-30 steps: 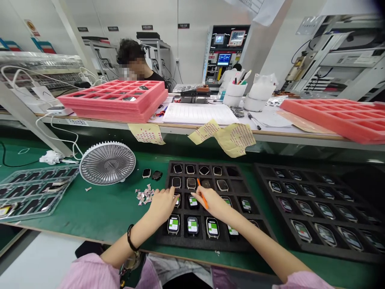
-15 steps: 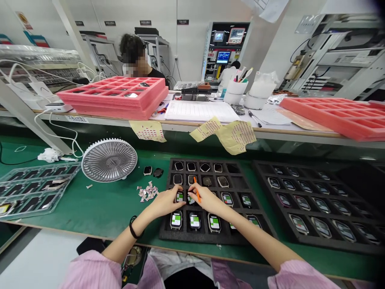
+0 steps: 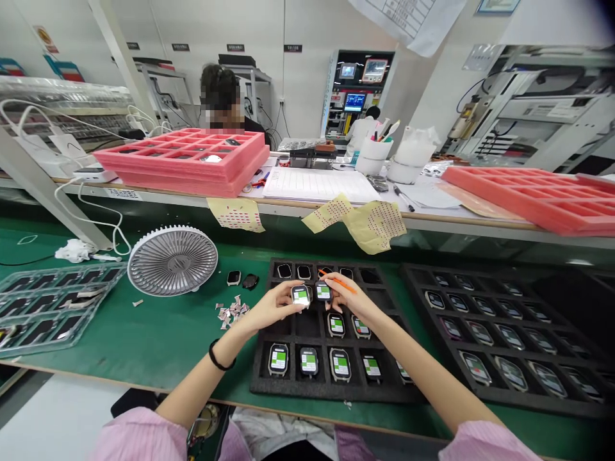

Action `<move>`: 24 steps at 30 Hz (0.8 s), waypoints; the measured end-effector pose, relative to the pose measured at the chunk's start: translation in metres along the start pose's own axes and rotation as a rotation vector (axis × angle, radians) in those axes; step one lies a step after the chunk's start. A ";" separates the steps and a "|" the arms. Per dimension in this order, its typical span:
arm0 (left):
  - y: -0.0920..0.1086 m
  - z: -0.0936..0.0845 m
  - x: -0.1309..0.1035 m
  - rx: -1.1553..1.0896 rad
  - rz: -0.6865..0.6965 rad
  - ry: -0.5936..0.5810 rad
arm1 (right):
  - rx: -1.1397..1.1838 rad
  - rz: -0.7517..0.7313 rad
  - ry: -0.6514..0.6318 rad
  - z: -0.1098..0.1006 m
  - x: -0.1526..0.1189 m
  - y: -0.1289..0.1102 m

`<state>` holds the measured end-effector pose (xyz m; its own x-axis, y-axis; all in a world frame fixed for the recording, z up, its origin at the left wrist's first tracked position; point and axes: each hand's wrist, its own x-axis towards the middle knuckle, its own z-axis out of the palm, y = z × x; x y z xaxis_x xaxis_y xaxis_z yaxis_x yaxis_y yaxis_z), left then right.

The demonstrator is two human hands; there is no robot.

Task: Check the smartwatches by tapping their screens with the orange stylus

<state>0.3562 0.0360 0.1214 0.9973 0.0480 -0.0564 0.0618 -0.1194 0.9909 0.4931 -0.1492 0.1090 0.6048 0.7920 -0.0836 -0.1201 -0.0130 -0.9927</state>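
My left hand grips a watch with a lit green and white screen, raised over a black foam tray. Beside it, my right hand pinches a second lit watch and also holds an orange pen-like tool. The two watches are close together. Below the hands, more lit watches sit in the tray's compartments, among them one at the front left. Two compartments in the row under my left hand hold nothing. Watches with dark screens lie in the back row.
A second black tray of watches lies at the right. To the left are a round fan, a pile of small pieces and a clear tray. Pink foam trays stand on the shelf, with a person behind.
Both hands have risen from the tray's compartments, each lifting a lit watch. The orange tool has tilted from steep to nearly level. The camera view has shifted slightly.
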 end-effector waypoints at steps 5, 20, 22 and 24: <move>-0.009 0.021 0.034 -0.107 0.119 0.144 | 0.075 -0.027 0.018 -0.009 0.004 0.007; -0.028 0.033 0.036 -0.073 0.139 0.219 | -0.102 -0.085 0.105 -0.018 -0.004 0.019; -0.029 0.033 0.036 -0.067 0.145 0.212 | -0.100 -0.094 0.101 -0.018 -0.005 0.019; -0.030 0.033 0.036 -0.047 0.144 0.210 | -0.097 -0.094 0.080 -0.018 -0.006 0.018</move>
<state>0.3916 0.0090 0.0853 0.9650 0.2393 0.1072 -0.0870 -0.0936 0.9918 0.5013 -0.1648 0.0898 0.6713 0.7412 0.0068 0.0137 -0.0032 -0.9999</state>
